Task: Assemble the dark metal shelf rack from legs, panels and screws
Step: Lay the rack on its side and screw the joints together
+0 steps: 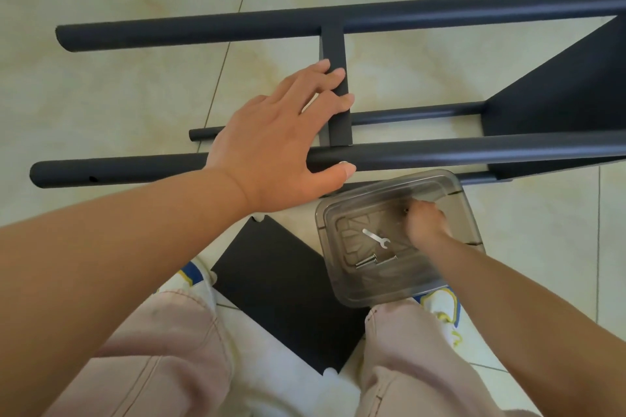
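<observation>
Left hand [271, 145] lies spread over rack leg [440, 154] and crossbar [337, 95]; right hand [425, 222], fingers curled, pinches a dark screw [405, 210] inside clear tray [450, 189].

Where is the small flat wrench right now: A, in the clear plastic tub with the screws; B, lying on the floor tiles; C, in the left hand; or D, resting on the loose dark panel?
A: the wrench lies on the bottom of the clear tub beside the screws, while the right hand reaches into the same tub.

matt dark metal rack [440, 154]
</observation>
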